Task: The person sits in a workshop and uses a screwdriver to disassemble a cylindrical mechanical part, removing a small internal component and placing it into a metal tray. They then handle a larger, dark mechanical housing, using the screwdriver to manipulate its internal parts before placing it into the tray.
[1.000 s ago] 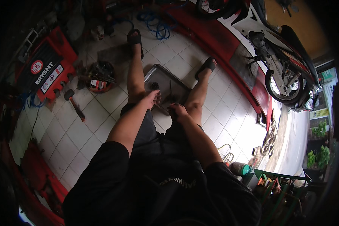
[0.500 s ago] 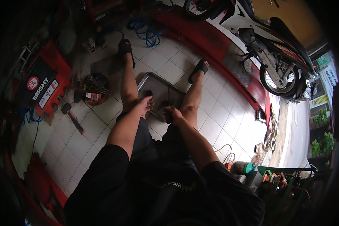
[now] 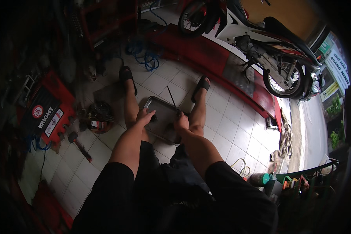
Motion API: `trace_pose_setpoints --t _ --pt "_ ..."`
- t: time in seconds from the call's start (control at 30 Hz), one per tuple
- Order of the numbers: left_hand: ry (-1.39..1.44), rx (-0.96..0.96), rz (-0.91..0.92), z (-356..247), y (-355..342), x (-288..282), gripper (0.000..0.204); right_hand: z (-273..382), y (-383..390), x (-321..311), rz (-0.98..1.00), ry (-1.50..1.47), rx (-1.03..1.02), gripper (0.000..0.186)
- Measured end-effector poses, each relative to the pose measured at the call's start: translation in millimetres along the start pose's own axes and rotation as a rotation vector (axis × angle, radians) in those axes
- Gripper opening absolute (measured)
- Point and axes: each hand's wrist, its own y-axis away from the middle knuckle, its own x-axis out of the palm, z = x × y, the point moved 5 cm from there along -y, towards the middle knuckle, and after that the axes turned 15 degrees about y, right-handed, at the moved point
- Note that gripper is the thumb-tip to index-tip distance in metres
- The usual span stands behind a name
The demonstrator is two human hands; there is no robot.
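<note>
A grey metal tray lies on the tiles between my legs. My left hand is above its left side, fingers bent around a small dark part whose kind I cannot make out. Over the tray's right side, my right hand is closed on a thin dark rod, which points up and away from me. The rod's lower end is hidden in the fist. Another dark shape, too dim to name, lies in the tray near my right hand.
A hammer and a round container of tools sit on the floor to the left, beside a red-and-black case. A red motorcycle lift crosses the far side, with a motorcycle above it. Blue hose coils beyond my feet.
My right hand has lifted slightly and now shows the thin rod upright in its grip. My left hand has closed in around the dark part. The head view has shifted a little.
</note>
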Motion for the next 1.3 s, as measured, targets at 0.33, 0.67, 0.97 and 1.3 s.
trace_pose_setpoints --t 0.33,0.67,0.97,1.3 --pt "-0.856 1.013 -0.187 -225.6 34.8 -62.7 0.068 75.7 -75.9 -159.9 -0.386 0.438 -0.236 0.03" --pt "-0.877 1.305 -0.307 -334.4 67.3 -106.1 0.071 138.3 -86.7 -282.4 -0.769 0.654 -0.482 0.035" --pt "-1.036 1.257 -0.399 -371.6 97.3 -130.0 0.072 174.9 -50.0 -351.9 -0.899 0.731 -0.521 0.033" --pt "-1.066 1.263 -0.433 -376.7 142.1 -148.1 0.071 180.9 -15.3 -371.2 -0.969 0.751 -0.551 0.017"
